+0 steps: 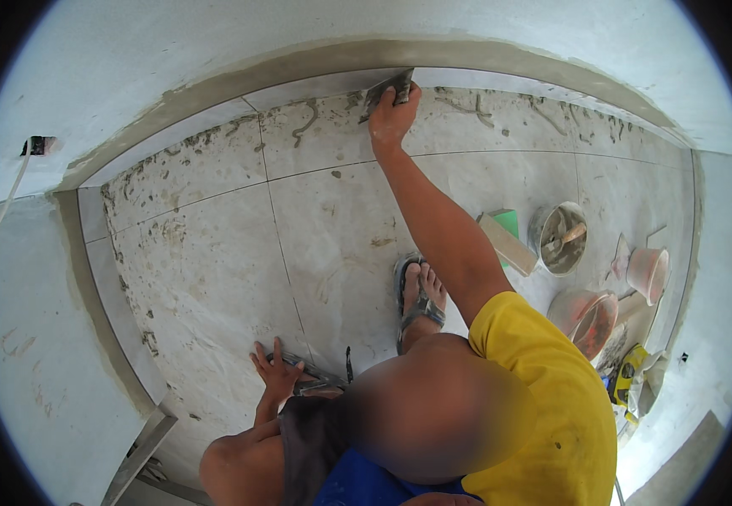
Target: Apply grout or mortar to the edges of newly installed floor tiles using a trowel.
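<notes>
At skirting tile (484, 80) — R hand (392, 126) gripping dk-gray, grubby flat tool (402, 83) — L hand (277, 375) spread.

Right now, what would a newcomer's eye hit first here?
The bright yellow shirt at lower right, and the bare arm stretching up from it to the right hand, which grips a dark flat tool at the tile strip near the top. Next, the round bucket right of that arm, with a wooden handle inside.
</notes>
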Demonstrator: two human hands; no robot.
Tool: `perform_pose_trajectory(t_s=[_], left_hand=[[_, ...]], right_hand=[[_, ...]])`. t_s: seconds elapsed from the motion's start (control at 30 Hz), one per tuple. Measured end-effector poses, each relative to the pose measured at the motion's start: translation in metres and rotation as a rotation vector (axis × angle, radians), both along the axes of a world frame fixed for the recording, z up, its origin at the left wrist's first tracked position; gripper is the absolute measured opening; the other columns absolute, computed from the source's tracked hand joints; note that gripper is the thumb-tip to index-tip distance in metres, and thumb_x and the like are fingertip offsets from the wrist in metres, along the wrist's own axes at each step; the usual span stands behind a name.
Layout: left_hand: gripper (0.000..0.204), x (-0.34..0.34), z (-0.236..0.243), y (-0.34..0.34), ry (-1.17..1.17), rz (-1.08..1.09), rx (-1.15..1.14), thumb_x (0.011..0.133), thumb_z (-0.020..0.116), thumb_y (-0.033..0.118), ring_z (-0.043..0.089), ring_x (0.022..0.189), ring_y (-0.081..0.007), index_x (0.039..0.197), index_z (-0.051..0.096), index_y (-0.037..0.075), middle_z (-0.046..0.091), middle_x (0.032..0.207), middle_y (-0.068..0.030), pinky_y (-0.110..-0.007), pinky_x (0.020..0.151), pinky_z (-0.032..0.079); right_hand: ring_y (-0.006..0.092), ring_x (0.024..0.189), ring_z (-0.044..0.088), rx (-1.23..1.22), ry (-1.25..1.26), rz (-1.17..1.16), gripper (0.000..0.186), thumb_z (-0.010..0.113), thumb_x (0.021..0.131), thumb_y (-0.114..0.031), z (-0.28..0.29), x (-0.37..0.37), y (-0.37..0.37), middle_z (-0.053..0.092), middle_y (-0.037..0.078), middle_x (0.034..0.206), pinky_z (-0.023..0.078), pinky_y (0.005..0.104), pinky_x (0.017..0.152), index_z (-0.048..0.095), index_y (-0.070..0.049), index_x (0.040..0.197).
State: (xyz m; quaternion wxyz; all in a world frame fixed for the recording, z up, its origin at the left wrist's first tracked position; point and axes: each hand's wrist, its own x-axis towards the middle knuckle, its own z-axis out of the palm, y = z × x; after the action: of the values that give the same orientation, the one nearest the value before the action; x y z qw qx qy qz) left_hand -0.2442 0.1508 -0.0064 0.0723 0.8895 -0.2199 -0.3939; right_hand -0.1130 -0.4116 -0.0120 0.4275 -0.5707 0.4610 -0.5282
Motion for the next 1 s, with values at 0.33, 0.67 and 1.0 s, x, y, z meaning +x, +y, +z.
perform_pose_trajectory(t_s=[0.33, 0.67, 1.0], left_hand=[[0.094, 0.001, 0.0, 0.004, 0.048, 0.024, 0.009, 0.077, 0.07, 0.053, -0.004, 0.139, -0.0501, 0.151, 0.026, 0.015, -0.005, 0.152, -0.0316, -0.062, 0.112, 0.001], [0.093, -0.003, -0.016, 0.023, -0.061, -0.065, -0.101, 0.079, 0.07, 0.052, -0.012, 0.136, -0.057, 0.152, 0.021, 0.022, -0.014, 0.153, -0.0279, -0.066, 0.109, 0.005], [0.092, 0.0, -0.013, 0.019, -0.004, -0.033, -0.107, 0.08, 0.069, 0.052, -0.014, 0.135, -0.0567, 0.152, 0.02, 0.023, -0.016, 0.154, -0.025, -0.068, 0.108, 0.005]], right_hand=[[0.0292, 0.097, 0.054, 0.148, -0.082, -0.144, 0.028, 0.05, 0.09, -0.005, 0.006, -0.006, -0.025, 0.054, 0.019, 0.106, 0.041, 0.0365, 0.089, 0.045, 0.004, 0.116], [0.0313, 0.098, 0.054, 0.115, -0.044, -0.091, 0.028, 0.049, 0.09, -0.006, 0.009, -0.003, -0.019, 0.054, 0.02, 0.106, 0.04, 0.0387, 0.09, 0.045, 0.005, 0.115], [0.0331, 0.102, 0.053, 0.079, 0.005, -0.082, 0.028, 0.049, 0.09, -0.005, 0.001, -0.01, -0.029, 0.052, 0.021, 0.11, 0.039, 0.0403, 0.092, 0.045, 0.005, 0.116]])
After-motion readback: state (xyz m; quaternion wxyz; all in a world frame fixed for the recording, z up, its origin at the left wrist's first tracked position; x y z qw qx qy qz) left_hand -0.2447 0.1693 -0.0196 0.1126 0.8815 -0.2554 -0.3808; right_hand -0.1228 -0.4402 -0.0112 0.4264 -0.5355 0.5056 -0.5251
